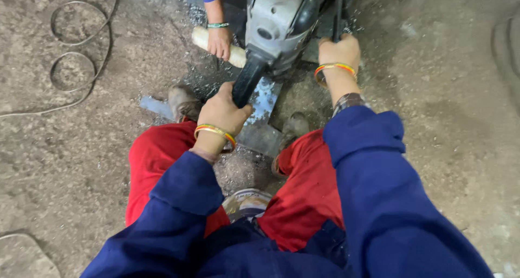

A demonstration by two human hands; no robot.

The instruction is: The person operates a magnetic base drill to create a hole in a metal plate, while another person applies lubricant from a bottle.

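Left hand (223, 113) clamped round black rear handle of grey angle grinder (279, 23); right hand (338, 50) fisted on side handle. Grinder far centre, over steel plate (260, 121) pinned under shoes. Co-worker's hand (219, 42) (gripping pale roll) close left: kickback risk.

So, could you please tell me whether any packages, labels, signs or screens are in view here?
None in view. There is only a grey power tool held by the left hand and right hand, a metal plate under it, and a co-worker's hand on a pale roll.
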